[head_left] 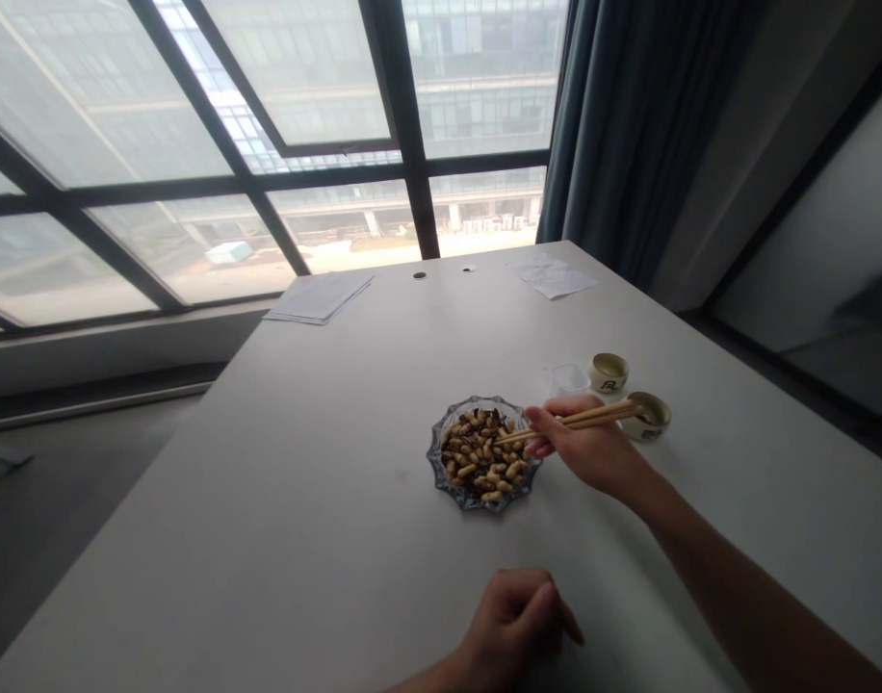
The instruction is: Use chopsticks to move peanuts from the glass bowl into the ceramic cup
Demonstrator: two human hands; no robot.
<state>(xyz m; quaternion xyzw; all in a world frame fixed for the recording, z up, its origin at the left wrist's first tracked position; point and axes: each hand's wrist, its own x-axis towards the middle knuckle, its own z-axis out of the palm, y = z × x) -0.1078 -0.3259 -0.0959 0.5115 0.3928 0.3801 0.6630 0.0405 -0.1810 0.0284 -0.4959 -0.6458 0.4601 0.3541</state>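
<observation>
Close to the camera is the left hand (517, 616), low over the desk (289, 452), its fingers curled inward; whether they are pressed together, I cannot tell. Farther out, the right hand (585, 445) has its fingers clamped on a pair of wooden chopsticks (592, 417). These slope down to the left of the fingers, and their tips are among the peanuts (488, 472); if a peanut is caught between the tips, it is too small to tell. Some dark pieces are mixed with the peanuts. All lie in a glass bowl (450, 493) with a wavy rim, just left of the right fingers and beyond the left ones. Just beyond the right fingers stands a clear plastic box (569, 378), and next to it a small cup (607, 373) with a dark sign. Another cup (649, 428) is to the right of these fingers, partly behind the chopsticks' back ends. Well beyond the fingers are a paper stack (322, 296) at the left, loose paper (557, 277), a blue curtain (629, 125) and a large window (303, 72).
</observation>
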